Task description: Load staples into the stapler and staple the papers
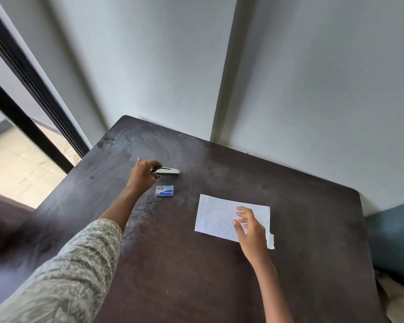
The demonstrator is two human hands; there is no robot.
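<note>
A small silver stapler (168,171) lies on the dark wooden table (196,264), far left of centre. My left hand (141,176) reaches out and its fingers close around the stapler's left end. Just in front of the stapler sits a small blue staple box (164,190), closed and untouched. To the right lie white printed papers (217,217), stacked flat, with a lower sheet's corner sticking out at the right. My right hand (250,227) rests over the papers' right part with its fingers spread.
The table stands in a corner against a pale wall (313,89). A dark-framed window (21,113) is at the left. A teal cushioned seat (394,238) sits past the table's right edge.
</note>
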